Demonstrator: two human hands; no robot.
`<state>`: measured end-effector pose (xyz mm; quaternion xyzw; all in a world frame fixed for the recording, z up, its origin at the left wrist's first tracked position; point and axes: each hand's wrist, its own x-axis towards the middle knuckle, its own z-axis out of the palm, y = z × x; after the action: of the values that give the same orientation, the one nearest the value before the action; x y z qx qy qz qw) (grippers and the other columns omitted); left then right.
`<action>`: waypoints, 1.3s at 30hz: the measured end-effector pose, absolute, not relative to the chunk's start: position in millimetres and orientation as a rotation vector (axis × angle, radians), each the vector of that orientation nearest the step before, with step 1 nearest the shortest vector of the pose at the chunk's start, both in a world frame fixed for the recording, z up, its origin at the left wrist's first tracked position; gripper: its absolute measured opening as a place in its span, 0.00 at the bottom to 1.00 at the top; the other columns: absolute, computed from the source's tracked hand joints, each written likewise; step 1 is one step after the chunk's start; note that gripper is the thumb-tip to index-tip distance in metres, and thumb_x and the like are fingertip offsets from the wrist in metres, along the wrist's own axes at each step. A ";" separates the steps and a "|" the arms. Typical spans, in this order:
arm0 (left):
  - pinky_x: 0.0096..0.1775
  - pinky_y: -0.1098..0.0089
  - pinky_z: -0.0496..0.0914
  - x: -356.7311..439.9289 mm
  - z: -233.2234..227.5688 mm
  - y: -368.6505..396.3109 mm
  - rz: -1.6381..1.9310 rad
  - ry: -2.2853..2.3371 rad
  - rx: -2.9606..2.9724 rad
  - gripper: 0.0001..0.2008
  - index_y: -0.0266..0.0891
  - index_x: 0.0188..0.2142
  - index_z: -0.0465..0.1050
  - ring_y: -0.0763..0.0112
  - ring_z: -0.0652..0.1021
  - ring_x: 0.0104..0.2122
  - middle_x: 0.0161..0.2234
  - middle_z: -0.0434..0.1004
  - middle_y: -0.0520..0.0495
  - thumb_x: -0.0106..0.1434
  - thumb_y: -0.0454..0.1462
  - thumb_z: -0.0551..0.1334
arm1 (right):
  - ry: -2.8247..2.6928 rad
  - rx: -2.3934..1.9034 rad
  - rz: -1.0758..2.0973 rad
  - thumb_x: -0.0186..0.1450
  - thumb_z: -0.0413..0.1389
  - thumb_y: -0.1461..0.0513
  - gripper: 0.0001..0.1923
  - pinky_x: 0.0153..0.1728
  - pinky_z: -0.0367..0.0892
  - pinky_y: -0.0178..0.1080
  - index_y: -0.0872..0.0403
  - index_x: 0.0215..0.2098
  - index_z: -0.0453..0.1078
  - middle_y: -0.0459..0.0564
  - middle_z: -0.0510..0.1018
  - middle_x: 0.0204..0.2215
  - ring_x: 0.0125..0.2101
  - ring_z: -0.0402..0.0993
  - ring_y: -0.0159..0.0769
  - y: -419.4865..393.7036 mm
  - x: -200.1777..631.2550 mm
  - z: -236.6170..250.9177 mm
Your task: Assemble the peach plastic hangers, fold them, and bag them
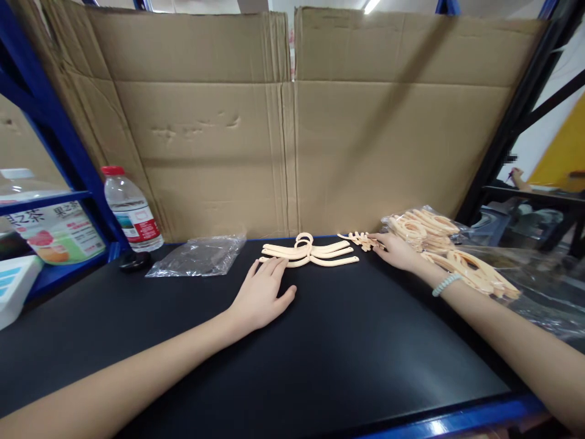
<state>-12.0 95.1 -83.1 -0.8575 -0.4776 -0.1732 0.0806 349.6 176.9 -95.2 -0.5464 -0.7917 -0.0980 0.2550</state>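
From my head view, my left hand [262,296] lies flat and released on the black table [320,360], its fingers [273,266] touching the near edge of the cream curved plastic hanger pieces [311,251] lying at the back of the table before the brown cardboard wall [292,134]. My right hand [397,250], fingers spread and not clenched, touches the small cream plastic clips [363,239], beside the clear bags of cream rings [423,231]. A crumpled clear plastic bag [198,256] and a red-capped water bottle [132,210] stand to the left.
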 end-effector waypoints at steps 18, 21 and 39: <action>0.59 0.48 0.53 -14.3 -80.1 96.4 -0.554 -1.398 -2.624 0.20 0.34 0.54 0.65 0.55 0.67 0.55 0.54 0.69 0.37 0.64 0.39 0.52 | -2.147 -1.359 -0.250 0.64 0.47 0.64 0.16 0.51 0.65 0.50 0.55 0.42 0.75 0.57 0.77 0.45 0.48 0.71 0.46 184.8 343.0 -106.0; 0.57 0.49 0.58 -15.1 -81.4 98.7 -0.614 -1.374 -2.650 0.18 0.34 0.53 0.66 0.55 0.71 0.51 0.49 0.71 0.38 0.64 0.36 0.53 | -2.073 -1.354 -0.256 0.64 0.47 0.63 0.16 0.48 0.67 0.48 0.56 0.42 0.74 0.57 0.77 0.42 0.44 0.72 0.44 180.2 338.0 -98.6; 0.45 0.61 0.68 -19.8 -85.5 104.2 -0.962 -1.235 -2.740 0.15 0.38 0.45 0.72 0.63 0.71 0.39 0.37 0.68 0.44 0.66 0.32 0.49 | -1.302 -1.100 0.809 0.55 0.60 0.57 0.11 0.36 0.75 0.42 0.54 0.34 0.71 0.48 0.73 0.27 0.28 0.73 0.34 135.4 299.2 -73.5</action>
<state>-19.8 104.2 -85.5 -0.8682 -0.3914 -0.3048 -0.0073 299.2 135.4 -73.5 -0.4721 -0.5588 0.3471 0.5869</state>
